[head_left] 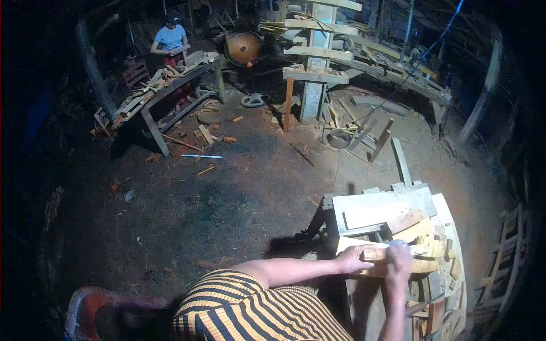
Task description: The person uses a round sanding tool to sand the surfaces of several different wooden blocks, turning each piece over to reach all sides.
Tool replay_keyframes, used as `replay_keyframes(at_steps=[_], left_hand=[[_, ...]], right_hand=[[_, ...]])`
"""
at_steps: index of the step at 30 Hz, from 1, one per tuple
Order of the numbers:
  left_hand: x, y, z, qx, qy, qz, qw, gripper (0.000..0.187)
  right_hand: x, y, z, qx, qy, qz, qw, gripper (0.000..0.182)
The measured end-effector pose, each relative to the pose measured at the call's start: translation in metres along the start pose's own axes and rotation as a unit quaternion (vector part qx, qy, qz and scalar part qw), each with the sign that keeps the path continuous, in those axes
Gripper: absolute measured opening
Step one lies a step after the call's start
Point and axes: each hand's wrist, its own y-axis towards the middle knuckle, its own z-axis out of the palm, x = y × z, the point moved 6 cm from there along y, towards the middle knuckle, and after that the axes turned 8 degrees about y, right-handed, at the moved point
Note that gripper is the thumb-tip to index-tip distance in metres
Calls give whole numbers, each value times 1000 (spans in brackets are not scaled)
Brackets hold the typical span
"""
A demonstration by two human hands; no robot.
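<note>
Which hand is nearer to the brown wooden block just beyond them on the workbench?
Right: the right hand is just on the near side of the brown wooden block; the left hand, holding a wooden piece, is farther off, leftward.

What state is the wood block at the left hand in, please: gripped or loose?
Gripped: the left hand holds the block by its left end, thumb and fingers closed on it.

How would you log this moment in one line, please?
left hand: holding block | right hand: blurred beside block, grip unclear | bench: board, wood scraps | co-worker: standing far left
</note>
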Motion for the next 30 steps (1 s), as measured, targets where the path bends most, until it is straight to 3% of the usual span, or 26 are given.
replay_keyframes(at_steps=[2, 3, 5, 7, 9, 10, 11, 12, 13, 15, 16, 17, 19, 20, 22, 24, 25, 26, 28, 29, 30], left_hand=[[-9, -2, -5, -2, 41, 7, 999, 52], [-10, -1, -3, 9, 38, 5, 999, 52], [-10, 0, -1, 12, 54, -4, 998, 54], [-11, -2, 0, 21, -15, -26, 999, 54], [9, 4, 5, -19, 68, 33, 997, 55], [5, 4, 3, -7, 49, 14, 999, 56], [1, 2, 4, 5, 27, -11, 1000, 56], [5, 0, 9, 20, -83, -43, 995, 56], [20, 5, 8, -21, 24, 25, 999, 48], [6, 0, 1, -29, 31, 94, 995, 41], [8, 1, 2, -11, 106, 91, 990, 39], [25, 3, 8, 4, 75, 97, 992, 43], [-7, -1, -3, -39, 72, 161, 984, 46], [2, 3, 5, 1, -2, 52, 999, 53], [20, 6, 13, 2, -23, 11, 1000, 60], [10, 1, 11, 30, -44, -54, 997, 57], [16, 3, 12, 5, -14, -2, 1000, 55], [9, 0, 11, -5, -5, 1, 1000, 53], [-3, 3, 7, 8, -39, -22, 999, 50], [0, 1, 12, 28, -80, -58, 995, 48], [4, -1, 16, 26, -98, -56, 993, 47]], right_hand=[[-92, -5, -16, -79, -70, 73, 992, 34], [-100, -4, -36, -68, -85, 135, 985, 33], [-148, -10, -53, -137, 34, 221, 965, 35], [-138, -8, -59, -185, 3, 224, 957, 36], [-80, 6, -51, -146, -22, 177, 973, 28], [-43, 15, -41, -112, 4, 84, 990, 30], [-26, 6, -19, -109, -36, 56, 992, 35], [0, 5, -5, -68, -1, -7, 998, 42], [8, -5, 23, -40, -34, -14, 999, 48], [54, -14, 37, 30, -4, -31, 999, 53], [60, -16, 38, 49, 13, -41, 998, 54], [65, -18, 40, 65, 28, -55, 996, 55], [50, -14, 33, 90, -10, -82, 993, 55], [23, -12, 26, 49, -11, -60, 997, 51], [-22, 11, -14, -60, 33, -99, 993, 36], [-85, 7, -49, -135, 5, 40, 990, 27], [-133, -5, -54, -229, 102, 173, 952, 30], [-182, -20, -54, -199, 124, 223, 946, 33], [-143, -27, -68, -230, 78, 226, 943, 36], [-119, -32, -62, -263, 31, 175, 948, 30], [-89, -25, -56, -216, -32, 118, 969, 17]])
